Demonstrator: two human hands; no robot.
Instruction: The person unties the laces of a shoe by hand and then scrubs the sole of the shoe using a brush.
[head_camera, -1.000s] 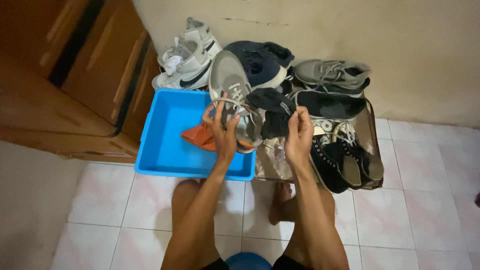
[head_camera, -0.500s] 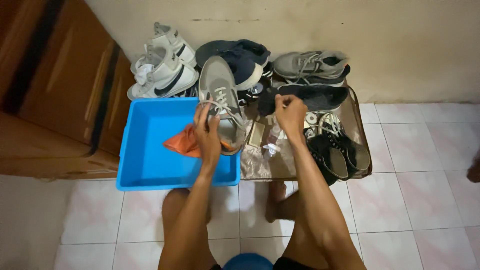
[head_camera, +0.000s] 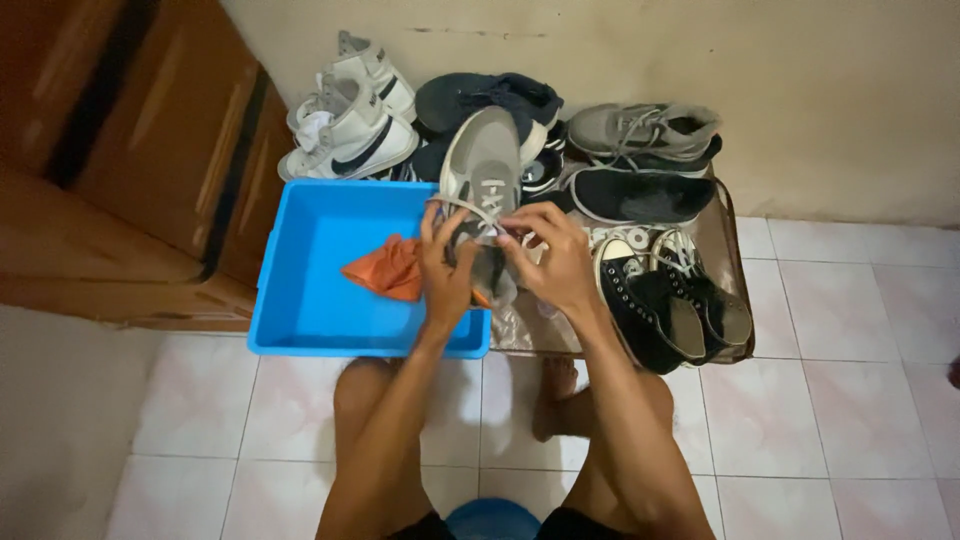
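Pale floor tiles (head_camera: 850, 400) and a plain wall frame your workspace, with a brown wooden cabinet (head_camera: 120, 160) well off to the left of your hands. Nearer, just left of your left hand, sits a blue plastic tub (head_camera: 310, 290) with an orange cloth (head_camera: 385, 268) lying in it, the cloth touching the side of that hand. Beyond the tub, a pair of white high-top sneakers (head_camera: 350, 120) leans by the wall.

Your left hand (head_camera: 446, 272) is curled around the heel end of a grey sneaker (head_camera: 484, 180), gripping it so the toe points away from you. Your right hand (head_camera: 552, 262) is closed on the same shoe from the other side, fingertips pinched at its white laces (head_camera: 470, 207). You look to be working at the lacing; that calls for a steady left-hand hold while your right fingers do the fine picking.

Right of your right hand, black canvas sneakers (head_camera: 670, 310) lie on a worn mat (head_camera: 735, 240), with grey trainers (head_camera: 650, 130) beyond.
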